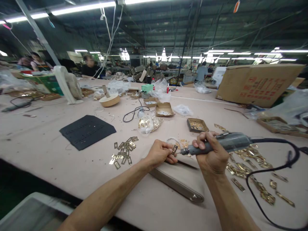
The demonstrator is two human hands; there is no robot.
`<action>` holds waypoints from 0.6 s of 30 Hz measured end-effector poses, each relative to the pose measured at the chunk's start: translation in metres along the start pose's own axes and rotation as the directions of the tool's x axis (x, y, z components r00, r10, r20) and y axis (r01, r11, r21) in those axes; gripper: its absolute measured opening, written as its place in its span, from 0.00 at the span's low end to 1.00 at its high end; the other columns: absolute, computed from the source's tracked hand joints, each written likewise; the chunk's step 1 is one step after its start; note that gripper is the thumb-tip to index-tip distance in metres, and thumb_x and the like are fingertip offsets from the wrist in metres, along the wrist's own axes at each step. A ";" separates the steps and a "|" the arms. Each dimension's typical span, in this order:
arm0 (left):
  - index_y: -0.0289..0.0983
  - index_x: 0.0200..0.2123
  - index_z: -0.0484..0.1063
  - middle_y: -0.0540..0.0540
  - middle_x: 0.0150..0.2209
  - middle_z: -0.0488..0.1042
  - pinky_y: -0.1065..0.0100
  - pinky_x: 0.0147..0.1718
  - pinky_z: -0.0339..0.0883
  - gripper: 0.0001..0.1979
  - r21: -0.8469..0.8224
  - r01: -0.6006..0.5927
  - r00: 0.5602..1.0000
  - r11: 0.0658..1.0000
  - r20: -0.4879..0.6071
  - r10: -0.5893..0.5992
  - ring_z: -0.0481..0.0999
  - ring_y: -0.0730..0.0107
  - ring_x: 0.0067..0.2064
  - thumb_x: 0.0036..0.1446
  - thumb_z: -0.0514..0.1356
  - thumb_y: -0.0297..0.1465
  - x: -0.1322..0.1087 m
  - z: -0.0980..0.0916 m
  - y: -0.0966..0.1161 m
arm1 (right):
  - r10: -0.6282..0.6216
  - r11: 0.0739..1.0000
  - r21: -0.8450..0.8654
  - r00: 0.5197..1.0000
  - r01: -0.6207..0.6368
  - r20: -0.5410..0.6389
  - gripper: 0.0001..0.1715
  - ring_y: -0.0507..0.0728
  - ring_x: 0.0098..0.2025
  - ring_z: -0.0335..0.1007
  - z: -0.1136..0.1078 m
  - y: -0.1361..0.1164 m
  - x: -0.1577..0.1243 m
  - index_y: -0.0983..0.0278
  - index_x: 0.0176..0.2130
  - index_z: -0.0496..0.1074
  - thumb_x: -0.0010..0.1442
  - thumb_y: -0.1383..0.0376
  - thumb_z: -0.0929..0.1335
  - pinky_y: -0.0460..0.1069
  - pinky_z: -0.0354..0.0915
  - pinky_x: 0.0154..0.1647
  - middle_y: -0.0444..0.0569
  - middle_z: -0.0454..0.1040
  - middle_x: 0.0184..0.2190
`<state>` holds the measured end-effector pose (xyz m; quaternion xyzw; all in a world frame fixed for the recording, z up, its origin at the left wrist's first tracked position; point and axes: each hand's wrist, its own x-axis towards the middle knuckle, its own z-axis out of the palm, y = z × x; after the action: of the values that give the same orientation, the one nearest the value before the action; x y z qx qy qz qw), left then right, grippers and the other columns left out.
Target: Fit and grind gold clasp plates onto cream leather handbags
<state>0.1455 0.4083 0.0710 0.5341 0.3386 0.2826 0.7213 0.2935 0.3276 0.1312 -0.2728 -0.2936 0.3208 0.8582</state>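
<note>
My left hand (161,152) is closed, pinching a small gold metal plate (174,149) with a slot in it. In my right hand (213,154) is a grey electric screwdriver (232,141), gripped around its body with the bit pointing left. The bit's tip is at or very close to the plate; whether it touches a screw is too small to tell. Beneath the hands lies a taupe strap-like piece (178,186) with a rounded end and a metal stud. Part of it is hidden by my left hand and forearm.
Gold plates lie in a left pile (124,150) and loose metal pieces (255,160) at right, beside the screwdriver's black cable (251,189). Ahead are small parts boxes (197,125), a bag of fittings (149,123) and a black sheet (86,131). A large carton (260,85) stands back right.
</note>
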 end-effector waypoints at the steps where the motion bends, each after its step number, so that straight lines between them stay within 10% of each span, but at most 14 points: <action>1: 0.25 0.34 0.78 0.34 0.31 0.81 0.72 0.22 0.77 0.05 0.000 0.005 1.000 1.000 -0.002 -0.005 0.82 0.63 0.25 0.57 0.62 0.21 -0.001 0.000 0.000 | -0.017 1.000 -0.024 1.000 0.018 0.020 0.16 0.47 0.21 0.58 0.004 0.003 -0.004 0.63 0.33 0.67 0.53 0.65 0.77 0.45 0.63 0.27 0.41 0.68 0.28; 18: 0.26 0.29 0.77 0.40 0.23 0.78 0.73 0.21 0.75 0.04 0.027 0.007 1.000 1.000 0.003 -0.007 0.81 0.64 0.23 0.57 0.63 0.20 -0.007 -0.003 0.006 | -0.210 0.950 -0.187 0.956 0.248 0.202 0.07 0.49 0.20 0.62 0.017 0.024 -0.019 0.64 0.32 0.72 0.61 0.67 0.73 0.48 0.65 0.26 0.44 0.72 0.29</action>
<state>0.1384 0.4061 0.0779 0.5431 0.3431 0.2744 0.7156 0.2608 0.3344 0.1210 -0.2956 -0.4320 0.2091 0.8260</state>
